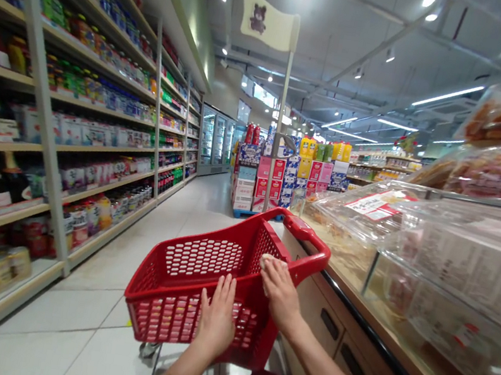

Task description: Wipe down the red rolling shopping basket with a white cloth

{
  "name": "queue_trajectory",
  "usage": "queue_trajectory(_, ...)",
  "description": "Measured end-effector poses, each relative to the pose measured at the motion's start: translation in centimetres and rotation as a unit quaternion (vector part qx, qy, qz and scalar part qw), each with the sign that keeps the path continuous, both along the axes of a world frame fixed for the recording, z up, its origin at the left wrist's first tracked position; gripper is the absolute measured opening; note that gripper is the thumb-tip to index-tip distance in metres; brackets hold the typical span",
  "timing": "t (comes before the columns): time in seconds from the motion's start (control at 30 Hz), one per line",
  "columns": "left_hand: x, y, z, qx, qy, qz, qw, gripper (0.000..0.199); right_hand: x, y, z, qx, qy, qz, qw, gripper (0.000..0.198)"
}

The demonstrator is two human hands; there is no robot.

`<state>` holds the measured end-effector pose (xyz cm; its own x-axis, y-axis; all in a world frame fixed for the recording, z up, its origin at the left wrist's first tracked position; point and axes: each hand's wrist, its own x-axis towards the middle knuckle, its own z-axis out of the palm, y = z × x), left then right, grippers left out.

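Observation:
A red plastic shopping cart (205, 257) with perforated sides stands in front of me, its handle (313, 243) at the right end. My left hand (218, 318) rests against the near side at the upper rim, fingers stretched out and holding nothing. My right hand (280, 291) is over the rim near the handle end, its fingers pressing a small white cloth or wipe (268, 259). Only an edge of this white piece shows past the fingertips. A pole with a cream bear flag (269, 21) rises behind the cart. The basket floor is mostly hidden.
Tall shelves (103, 92) of bottles and packs line the left side. On the right is a wooden counter (329, 316) with clear display bins (449, 265) of packaged food. Stacked drink cartons (271, 178) stand ahead. Tiled floor (79, 319) runs between shelves and cart.

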<state>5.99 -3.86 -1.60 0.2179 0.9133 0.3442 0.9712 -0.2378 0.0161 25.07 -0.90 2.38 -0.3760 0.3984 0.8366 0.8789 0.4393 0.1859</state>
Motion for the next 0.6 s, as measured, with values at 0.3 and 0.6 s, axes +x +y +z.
queue_trajectory(0.3, 0.0, -0.3, -0.3, 0.005, -0.013, 0.011, 1.0, 0.08, 0.2, 0.0, 0.6, 0.002, 0.067, -0.048, 0.997, 0.045)
queue_trajectory(0.6, -0.7, -0.5, -0.5, 0.006, -0.011, 0.003, 1.0, 0.08, 0.3, 0.1, 0.8, 0.013, 0.086, -0.072, 0.994, 0.048)
